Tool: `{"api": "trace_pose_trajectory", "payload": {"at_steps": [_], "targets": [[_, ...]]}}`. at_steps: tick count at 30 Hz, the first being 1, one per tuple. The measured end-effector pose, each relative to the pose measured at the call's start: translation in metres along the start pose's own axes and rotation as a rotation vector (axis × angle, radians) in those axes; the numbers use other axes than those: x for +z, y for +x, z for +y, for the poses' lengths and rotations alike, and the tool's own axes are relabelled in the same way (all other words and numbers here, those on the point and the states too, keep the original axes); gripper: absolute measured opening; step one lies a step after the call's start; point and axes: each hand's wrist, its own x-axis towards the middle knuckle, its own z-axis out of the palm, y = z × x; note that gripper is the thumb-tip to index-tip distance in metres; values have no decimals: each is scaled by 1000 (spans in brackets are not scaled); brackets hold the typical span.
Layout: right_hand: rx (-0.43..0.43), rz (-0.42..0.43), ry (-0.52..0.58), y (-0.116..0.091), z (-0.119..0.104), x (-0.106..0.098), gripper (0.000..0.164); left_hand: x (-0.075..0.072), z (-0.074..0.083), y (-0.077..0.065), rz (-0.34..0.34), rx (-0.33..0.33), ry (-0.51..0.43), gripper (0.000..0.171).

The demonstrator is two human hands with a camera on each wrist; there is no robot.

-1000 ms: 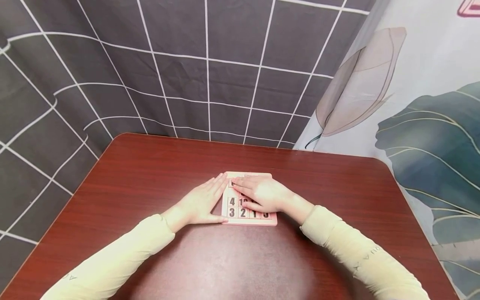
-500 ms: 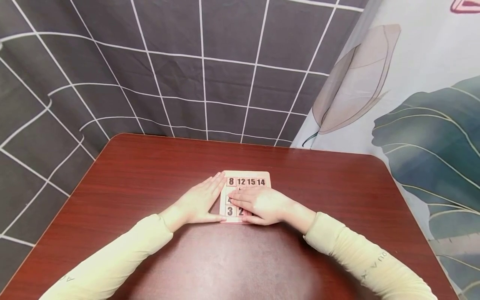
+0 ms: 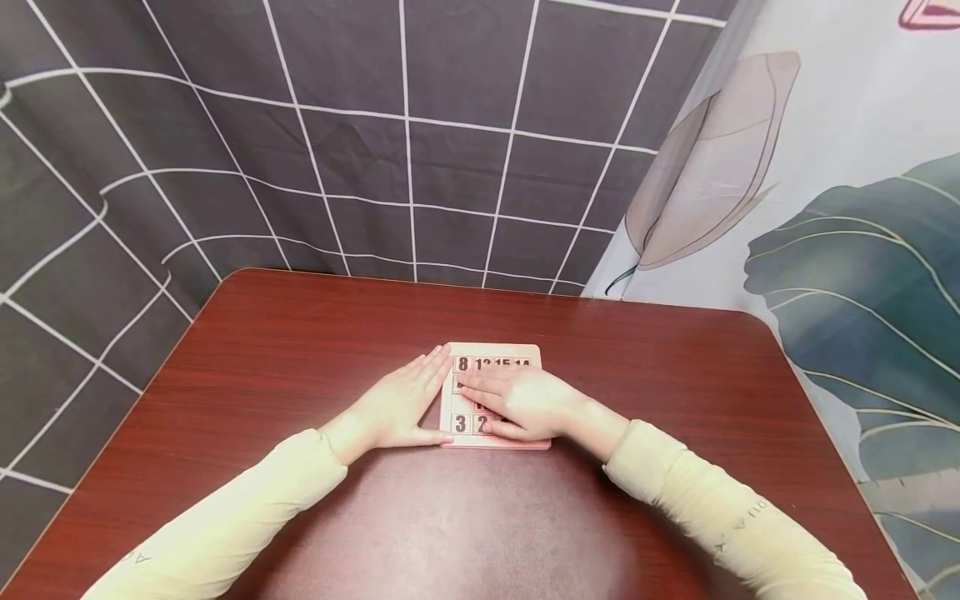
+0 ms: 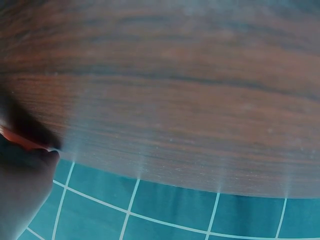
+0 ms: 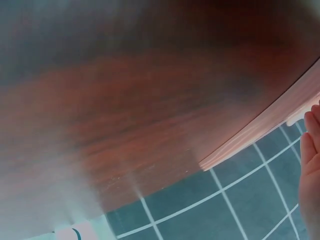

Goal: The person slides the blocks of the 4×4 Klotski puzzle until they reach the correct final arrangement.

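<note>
A pale number sliding puzzle (image 3: 491, 348) lies flat on the table. Its top row shows 8, with further numbers partly covered; 3 and 2 show in the near row. At the left end of the third row is a blank gap, with a partly hidden tile above it. My left hand (image 3: 386, 408) rests along the puzzle's left side, fingers at the far corner and thumb at the near corner. Across the tiles lies my right hand (image 3: 532, 404), its straight fingertips touching the left columns. In the right wrist view, the puzzle's edge (image 5: 260, 125) rises beside fingers.
The reddish-brown wooden table (image 3: 315, 333) extends around the puzzle. Behind and left hangs a dark grey curtain (image 3: 457, 158) with white grid lines. A pale leaf-patterned curtain (image 3: 832, 142) hangs at the right.
My right hand has come nearer over the puzzle, then gone slightly back away from me. The left-column tile 4 has slid up one row, leaving a gap below. My left hand stays put.
</note>
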Motion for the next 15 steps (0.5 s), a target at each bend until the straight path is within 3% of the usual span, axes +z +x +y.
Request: {"api": "trace_pose_trajectory", "payload": {"at_steps": [6,15], "targets": [[-91,65,11,-7,-14,0,59,-1,0,0,-10,-4,-2,113],[-127,41,1,-14,-24,-4,62,1,0,1,-7,-2,7,114]]}}
